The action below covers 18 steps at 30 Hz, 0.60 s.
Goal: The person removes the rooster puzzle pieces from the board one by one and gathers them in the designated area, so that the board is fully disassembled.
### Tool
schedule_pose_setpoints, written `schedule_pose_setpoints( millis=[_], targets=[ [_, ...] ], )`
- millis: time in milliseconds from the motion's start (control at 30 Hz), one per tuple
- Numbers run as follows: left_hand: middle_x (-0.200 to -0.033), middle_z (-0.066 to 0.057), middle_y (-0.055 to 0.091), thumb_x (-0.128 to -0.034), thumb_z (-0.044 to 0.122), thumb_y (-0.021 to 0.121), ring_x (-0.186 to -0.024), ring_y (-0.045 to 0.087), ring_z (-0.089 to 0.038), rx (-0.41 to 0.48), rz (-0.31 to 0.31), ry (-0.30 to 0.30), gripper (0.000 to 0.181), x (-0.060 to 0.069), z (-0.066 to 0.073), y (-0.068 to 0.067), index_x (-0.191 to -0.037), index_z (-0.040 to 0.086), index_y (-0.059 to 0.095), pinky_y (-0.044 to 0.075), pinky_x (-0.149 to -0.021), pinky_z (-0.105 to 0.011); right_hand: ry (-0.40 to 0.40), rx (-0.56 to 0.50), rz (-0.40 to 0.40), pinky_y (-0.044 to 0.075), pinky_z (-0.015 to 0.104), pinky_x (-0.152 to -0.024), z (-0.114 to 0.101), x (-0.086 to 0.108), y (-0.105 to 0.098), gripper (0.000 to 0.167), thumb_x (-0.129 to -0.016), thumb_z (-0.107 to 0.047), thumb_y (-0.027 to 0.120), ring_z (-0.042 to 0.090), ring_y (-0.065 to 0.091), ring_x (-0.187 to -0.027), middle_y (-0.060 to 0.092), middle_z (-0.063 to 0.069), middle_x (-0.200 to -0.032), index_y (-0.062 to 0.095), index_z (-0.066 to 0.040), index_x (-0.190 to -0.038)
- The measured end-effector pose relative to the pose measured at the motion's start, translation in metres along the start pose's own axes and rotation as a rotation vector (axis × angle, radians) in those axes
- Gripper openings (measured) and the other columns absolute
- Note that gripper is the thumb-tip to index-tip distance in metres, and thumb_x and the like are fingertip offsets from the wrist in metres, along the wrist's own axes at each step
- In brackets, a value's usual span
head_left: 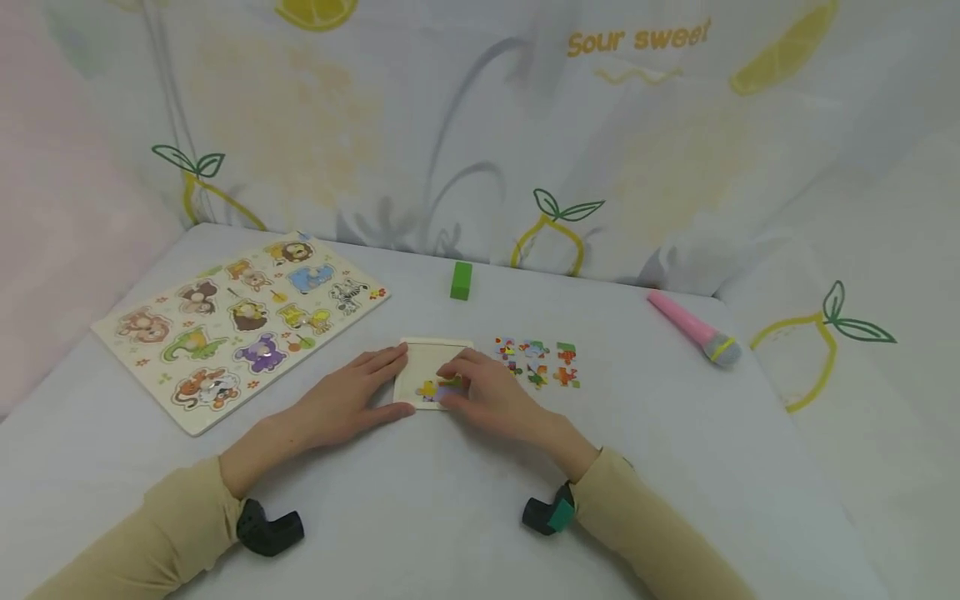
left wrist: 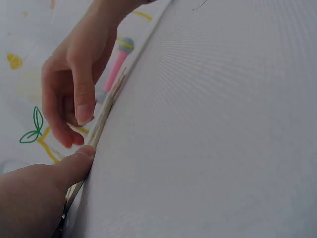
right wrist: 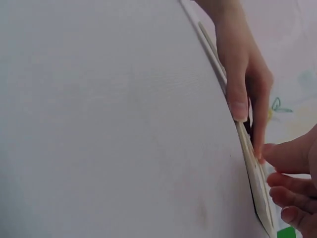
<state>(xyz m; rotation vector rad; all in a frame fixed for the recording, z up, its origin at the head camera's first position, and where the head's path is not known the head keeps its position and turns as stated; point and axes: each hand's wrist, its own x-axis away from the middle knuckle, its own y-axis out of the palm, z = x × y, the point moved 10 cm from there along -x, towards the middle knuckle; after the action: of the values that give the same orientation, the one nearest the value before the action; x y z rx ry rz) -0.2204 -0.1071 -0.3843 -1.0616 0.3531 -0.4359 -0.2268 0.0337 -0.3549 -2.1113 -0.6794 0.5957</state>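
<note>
A small pale wooden puzzle frame lies on the table in front of me. Two jigsaw pieces sit low in it, one yellow piece and one purple-blue piece. My left hand rests along the frame's left side, fingertips at the far corner and thumb at the near one, all fairly straight. Over the purple-blue piece, my right hand has its thumb and bent fingers on either side of it, seemingly pinching it. Fingers partly hide that piece. Several loose jigsaw pieces lie right of the frame.
A large animal peg puzzle board lies at the left. Behind the frame stands a green block. A pink toy microphone lies far right. A lemon-printed cloth hangs behind the white table.
</note>
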Motion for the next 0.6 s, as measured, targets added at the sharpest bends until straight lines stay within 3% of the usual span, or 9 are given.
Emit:
schedule_pose_setpoints(
  millis=[167,600],
  targets=[
    [-0.163,-0.008,0.031,-0.0937,0.051,0.065,-0.147,0.033,-0.033,-0.006,0.007,0.004,0.080,0.000,0.001,0.000,-0.153,0.004,0.039,0.038,-0.113,-0.052,0.037,0.022,-0.079,0.047,0.025,-0.077,0.000,-0.011,0.017,0.025,-0.093,-0.016,0.071,0.013,0.053,-0.087,0.059,0.003,-0.108,0.068,-0.008,-0.116],
    [-0.162,-0.011,0.032,-0.0938,0.051,0.064,-0.147,0.034,-0.034,-0.024,-0.004,-0.005,0.080,-0.001,0.000,0.001,-0.153,0.003,0.038,0.038,-0.113,-0.052,0.076,0.016,-0.085,0.048,0.029,-0.086,0.004,-0.010,0.024,0.023,-0.096,-0.015,0.068,0.016,0.052,-0.095,0.053,0.005,-0.110,0.064,-0.007,-0.117]
  ],
)
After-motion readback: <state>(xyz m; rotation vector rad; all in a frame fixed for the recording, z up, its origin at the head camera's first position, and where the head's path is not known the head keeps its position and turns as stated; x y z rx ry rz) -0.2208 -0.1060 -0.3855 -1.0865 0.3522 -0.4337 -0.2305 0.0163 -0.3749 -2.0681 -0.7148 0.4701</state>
